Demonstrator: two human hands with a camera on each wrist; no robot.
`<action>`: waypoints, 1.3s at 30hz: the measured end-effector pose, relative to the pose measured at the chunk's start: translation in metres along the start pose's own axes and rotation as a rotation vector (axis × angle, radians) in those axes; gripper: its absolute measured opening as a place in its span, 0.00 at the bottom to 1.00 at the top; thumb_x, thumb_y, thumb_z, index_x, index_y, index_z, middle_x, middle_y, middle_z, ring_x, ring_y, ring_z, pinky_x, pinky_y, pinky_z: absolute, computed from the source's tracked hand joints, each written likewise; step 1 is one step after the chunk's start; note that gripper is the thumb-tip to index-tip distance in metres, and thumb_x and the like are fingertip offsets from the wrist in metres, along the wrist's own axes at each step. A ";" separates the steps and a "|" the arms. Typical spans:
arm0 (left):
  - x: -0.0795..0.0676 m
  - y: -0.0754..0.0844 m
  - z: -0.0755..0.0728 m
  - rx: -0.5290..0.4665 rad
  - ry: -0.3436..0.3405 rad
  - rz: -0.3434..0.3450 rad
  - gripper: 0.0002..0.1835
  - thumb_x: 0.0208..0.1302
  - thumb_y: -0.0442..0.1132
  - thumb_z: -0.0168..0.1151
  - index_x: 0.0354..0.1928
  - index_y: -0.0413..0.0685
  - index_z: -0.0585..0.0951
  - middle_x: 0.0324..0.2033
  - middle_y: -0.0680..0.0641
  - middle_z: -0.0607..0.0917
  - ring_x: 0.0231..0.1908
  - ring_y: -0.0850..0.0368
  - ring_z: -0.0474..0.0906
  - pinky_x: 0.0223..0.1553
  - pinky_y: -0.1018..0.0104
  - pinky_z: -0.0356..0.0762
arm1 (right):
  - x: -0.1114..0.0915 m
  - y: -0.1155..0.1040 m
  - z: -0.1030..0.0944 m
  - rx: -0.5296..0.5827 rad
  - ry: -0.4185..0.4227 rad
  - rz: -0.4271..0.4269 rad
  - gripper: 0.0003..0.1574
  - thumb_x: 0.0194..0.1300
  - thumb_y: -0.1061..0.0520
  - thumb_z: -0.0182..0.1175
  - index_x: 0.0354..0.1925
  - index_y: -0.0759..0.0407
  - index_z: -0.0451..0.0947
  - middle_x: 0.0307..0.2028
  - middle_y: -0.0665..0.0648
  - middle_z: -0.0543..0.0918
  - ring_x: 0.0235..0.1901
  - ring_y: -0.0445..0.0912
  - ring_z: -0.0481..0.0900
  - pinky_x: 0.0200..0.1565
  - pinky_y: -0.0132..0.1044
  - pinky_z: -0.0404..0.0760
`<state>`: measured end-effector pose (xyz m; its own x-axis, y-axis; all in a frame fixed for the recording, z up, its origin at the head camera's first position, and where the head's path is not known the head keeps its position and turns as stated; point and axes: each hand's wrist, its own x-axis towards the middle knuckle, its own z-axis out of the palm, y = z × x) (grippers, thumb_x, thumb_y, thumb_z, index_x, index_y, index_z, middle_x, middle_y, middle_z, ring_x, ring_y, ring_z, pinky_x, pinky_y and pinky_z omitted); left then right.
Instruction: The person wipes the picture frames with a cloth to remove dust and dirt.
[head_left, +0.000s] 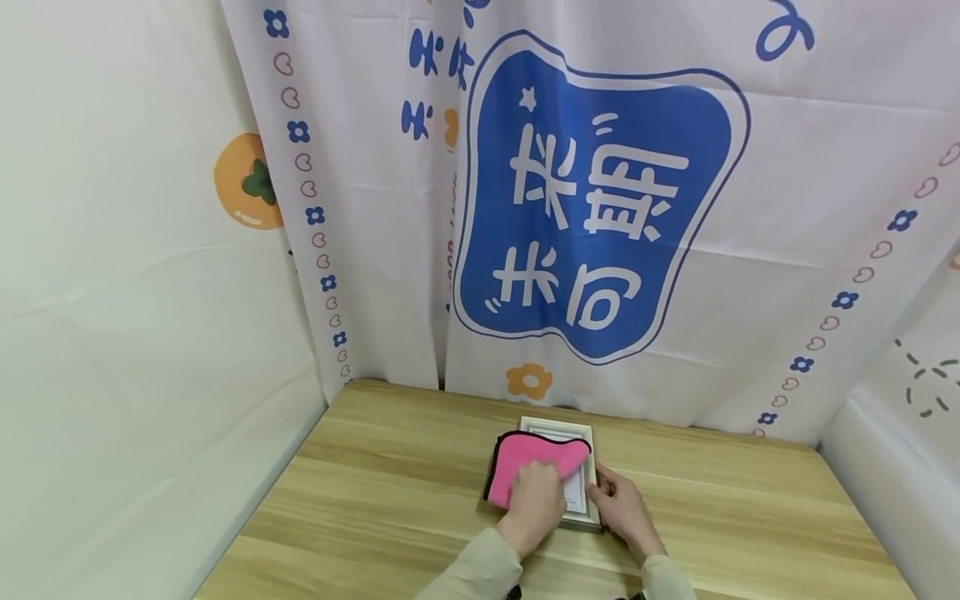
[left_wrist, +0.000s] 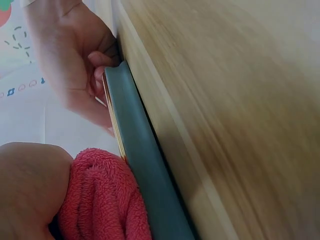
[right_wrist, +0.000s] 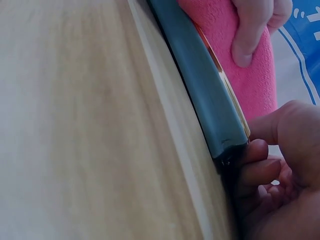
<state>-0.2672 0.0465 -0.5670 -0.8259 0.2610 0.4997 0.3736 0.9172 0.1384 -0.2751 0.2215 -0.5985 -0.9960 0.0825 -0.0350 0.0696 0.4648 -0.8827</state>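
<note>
A picture frame [head_left: 590, 517] with a pale border lies flat on the table, its greenish-grey side [left_wrist: 132, 110] showing in both wrist views. Over its left part spreads a pink cloth [head_left: 525, 452] with black edging, fluffy in the left wrist view. My left hand [head_left: 534, 502] holds the cloth against the frame's face, fingers curled into it. At the frame's right edge, my right hand [head_left: 624, 507] grips the border between thumb and fingers, as the right wrist view shows close up. The cloth hides part of the white printed sheet [head_left: 576, 492] inside the frame.
The wood-grain table [head_left: 375, 483] extends on both sides of the frame. Behind it hangs a white curtain [head_left: 390, 292] with a large blue printed sign [head_left: 555, 233]. A white wall covering [head_left: 135, 333] borders the table at the left.
</note>
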 end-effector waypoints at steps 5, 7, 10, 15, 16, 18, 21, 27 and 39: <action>0.000 0.009 0.004 -0.018 -0.027 0.002 0.14 0.50 0.34 0.74 0.16 0.48 0.78 0.15 0.52 0.78 0.15 0.57 0.76 0.11 0.69 0.68 | 0.000 0.002 0.001 -0.013 0.005 -0.005 0.36 0.72 0.59 0.64 0.75 0.66 0.71 0.24 0.50 0.73 0.19 0.39 0.66 0.21 0.31 0.65; 0.001 0.012 0.006 -0.033 -0.032 -0.004 0.14 0.51 0.34 0.74 0.16 0.49 0.77 0.15 0.52 0.78 0.15 0.57 0.76 0.11 0.70 0.67 | -0.001 0.002 0.002 -0.017 0.008 -0.009 0.36 0.72 0.59 0.64 0.74 0.65 0.72 0.24 0.49 0.73 0.18 0.39 0.66 0.22 0.31 0.65; 0.002 0.017 0.009 -0.056 -0.021 -0.006 0.16 0.55 0.36 0.73 0.15 0.49 0.76 0.15 0.51 0.78 0.15 0.56 0.76 0.10 0.69 0.67 | -0.001 0.002 0.002 -0.026 0.019 -0.020 0.33 0.72 0.60 0.64 0.72 0.66 0.75 0.23 0.49 0.73 0.18 0.40 0.68 0.22 0.31 0.66; 0.002 0.024 0.011 -0.103 0.030 0.002 0.19 0.59 0.37 0.73 0.14 0.50 0.76 0.14 0.51 0.78 0.15 0.54 0.77 0.12 0.67 0.68 | -0.002 0.001 0.003 -0.035 0.038 -0.028 0.28 0.71 0.60 0.64 0.66 0.67 0.80 0.25 0.50 0.78 0.25 0.42 0.74 0.28 0.33 0.72; 0.002 0.025 0.011 -0.119 0.039 -0.001 0.19 0.57 0.36 0.73 0.14 0.50 0.76 0.14 0.51 0.78 0.15 0.54 0.77 0.12 0.66 0.68 | -0.003 0.001 0.002 -0.035 0.039 -0.027 0.28 0.70 0.60 0.64 0.66 0.68 0.80 0.26 0.51 0.79 0.27 0.42 0.75 0.29 0.33 0.73; 0.001 0.026 0.012 -0.163 0.052 -0.009 0.18 0.54 0.35 0.73 0.14 0.51 0.75 0.14 0.51 0.78 0.15 0.53 0.77 0.13 0.65 0.69 | -0.003 0.000 0.002 -0.030 0.039 -0.033 0.30 0.70 0.60 0.64 0.67 0.69 0.78 0.28 0.52 0.82 0.30 0.43 0.77 0.31 0.34 0.75; 0.001 0.026 0.010 -0.250 0.044 -0.027 0.16 0.54 0.33 0.72 0.15 0.50 0.76 0.14 0.51 0.77 0.14 0.53 0.76 0.13 0.65 0.68 | -0.003 0.000 0.002 -0.025 0.037 -0.043 0.30 0.70 0.61 0.63 0.68 0.71 0.77 0.30 0.53 0.84 0.31 0.43 0.78 0.31 0.33 0.76; 0.009 0.018 0.003 -0.548 -0.119 -0.062 0.19 0.68 0.34 0.66 0.18 0.50 0.76 0.10 0.58 0.72 0.12 0.67 0.67 0.13 0.72 0.62 | -0.002 0.000 0.001 -0.036 0.035 -0.051 0.32 0.70 0.62 0.64 0.69 0.72 0.75 0.31 0.54 0.84 0.31 0.42 0.77 0.32 0.33 0.76; 0.044 -0.010 -0.033 -0.900 -0.241 -0.266 0.13 0.72 0.34 0.61 0.25 0.46 0.78 0.17 0.55 0.74 0.16 0.65 0.69 0.16 0.71 0.67 | -0.002 -0.001 0.001 0.059 -0.006 -0.025 0.36 0.71 0.65 0.62 0.74 0.70 0.69 0.25 0.53 0.77 0.15 0.40 0.71 0.18 0.31 0.70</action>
<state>-0.2932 0.0388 -0.5178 -0.9573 0.2245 0.1822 0.2622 0.4081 0.8745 -0.2729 0.2197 -0.5980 -0.9977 0.0665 -0.0149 0.0411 0.4140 -0.9094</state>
